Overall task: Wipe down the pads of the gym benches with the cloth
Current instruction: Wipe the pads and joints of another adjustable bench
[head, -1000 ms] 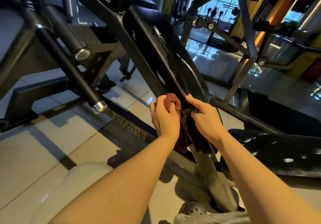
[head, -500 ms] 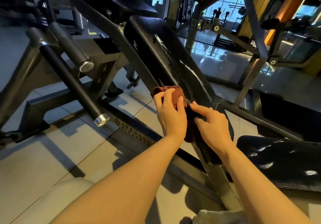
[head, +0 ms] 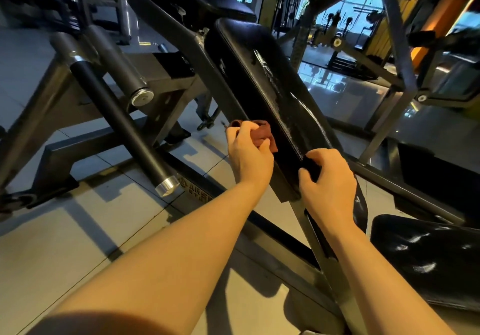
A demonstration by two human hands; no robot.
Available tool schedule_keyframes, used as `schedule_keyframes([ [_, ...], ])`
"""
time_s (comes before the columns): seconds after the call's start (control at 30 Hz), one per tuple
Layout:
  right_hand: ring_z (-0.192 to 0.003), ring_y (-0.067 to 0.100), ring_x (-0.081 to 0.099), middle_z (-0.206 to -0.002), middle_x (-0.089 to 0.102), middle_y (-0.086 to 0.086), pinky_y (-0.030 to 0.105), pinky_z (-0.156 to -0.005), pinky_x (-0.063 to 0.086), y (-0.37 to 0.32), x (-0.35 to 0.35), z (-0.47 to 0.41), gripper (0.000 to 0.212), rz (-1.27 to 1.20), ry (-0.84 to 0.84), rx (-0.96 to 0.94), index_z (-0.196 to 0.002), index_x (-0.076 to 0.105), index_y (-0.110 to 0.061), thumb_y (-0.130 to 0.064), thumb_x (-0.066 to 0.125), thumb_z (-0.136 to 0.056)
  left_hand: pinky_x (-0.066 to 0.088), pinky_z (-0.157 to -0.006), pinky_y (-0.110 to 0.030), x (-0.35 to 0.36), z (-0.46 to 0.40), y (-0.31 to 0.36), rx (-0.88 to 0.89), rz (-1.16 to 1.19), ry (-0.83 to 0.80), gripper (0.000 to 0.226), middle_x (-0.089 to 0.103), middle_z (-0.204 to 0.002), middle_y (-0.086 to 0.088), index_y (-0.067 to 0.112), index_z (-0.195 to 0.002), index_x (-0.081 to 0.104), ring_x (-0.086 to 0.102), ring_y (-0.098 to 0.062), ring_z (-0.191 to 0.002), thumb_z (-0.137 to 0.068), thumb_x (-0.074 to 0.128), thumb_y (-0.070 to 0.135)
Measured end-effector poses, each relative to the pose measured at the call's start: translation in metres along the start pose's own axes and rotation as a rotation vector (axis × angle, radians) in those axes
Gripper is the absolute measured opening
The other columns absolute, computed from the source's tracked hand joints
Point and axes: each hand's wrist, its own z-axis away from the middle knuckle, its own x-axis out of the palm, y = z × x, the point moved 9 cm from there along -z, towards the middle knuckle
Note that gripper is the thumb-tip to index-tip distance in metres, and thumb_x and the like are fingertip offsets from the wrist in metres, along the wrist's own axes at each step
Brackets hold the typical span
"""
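The inclined back pad [head: 262, 80] runs from upper left down to lower right, with the seat pad [head: 428, 262] below it to the right. The cloth [head: 262, 133] lies against the pad's left edge under the left hand [head: 248, 156]; the right hand [head: 330, 186] sits on the pad's lower end. Two weight pegs [head: 122, 121] slant down left of the pad, over the tiled floor [head: 65, 243]

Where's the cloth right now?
In the head view, the reddish cloth sits just left of centre, bunched in the left hand against the left edge of the inclined back pad.
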Motion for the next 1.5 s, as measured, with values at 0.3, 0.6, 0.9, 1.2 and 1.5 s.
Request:
schedule_keyframes([
  [0.3,-0.100,0.004,0.043,-0.106,0.052,-0.008,0.024,-0.086,0.035,0.000,0.003,0.007,0.033,0.013,-0.021,-0.021,-0.120,0.062,-0.014,-0.014,0.066,-0.088,0.036,-0.079,0.003,-0.016,-0.001,0.024,0.253,0.103,0.053,0.027,0.046,-0.126,-0.006,0.013,-0.122,0.055,0.043,0.004,-0.095,-0.096,0.057,0.018],
  [0.6,-0.105,0.013,0.051,-0.113,0.060,0.004,0.024,-0.085,0.034,0.001,0.004,0.011,0.035,0.005,-0.032,-0.024,-0.121,0.061,-0.011,-0.011,0.068,-0.086,0.036,-0.072,0.002,-0.014,0.007,0.007,0.074,0.063,-0.019,0.013,0.050,-0.112,0.002,0.019,-0.104,0.057,0.043,-0.002,-0.094,-0.093,0.059,0.014],
  [0.9,-0.117,0.016,0.052,-0.124,0.057,0.001,0.026,-0.094,0.039,0.001,0.006,0.021,0.053,0.030,-0.090,-0.129,-0.134,0.054,-0.016,-0.010,0.070,-0.083,0.043,-0.072,-0.002,0.017,0.029,-0.010,0.010,0.223,-0.093,0.019,0.049,-0.114,0.004,0.020,-0.111,0.054,0.050,-0.009,-0.105,-0.093,0.059,0.016],
  [1.2,-0.128,0.016,0.047,-0.137,0.051,-0.001,0.025,-0.100,0.034,0.004,0.007,0.023,0.060,0.018,-0.143,-0.160,-0.140,0.048,-0.020,-0.011,0.070,-0.085,0.052,-0.075,-0.012,-0.002,0.001,0.023,0.155,0.211,0.053,0.026,0.043,-0.126,-0.002,0.020,-0.117,0.053,0.047,-0.008,-0.108,-0.093,0.059,0.014],
  [1.5,-0.134,0.014,0.040,-0.144,0.046,-0.002,0.029,-0.108,0.032,0.011,0.008,0.026,0.067,-0.023,-0.206,-0.201,-0.143,0.043,-0.020,-0.010,0.071,-0.083,0.042,-0.078,-0.003,0.000,0.022,0.013,0.034,0.189,0.088,0.015,0.043,-0.121,-0.003,0.021,-0.108,0.050,0.050,-0.008,-0.102,-0.095,0.056,0.016],
])
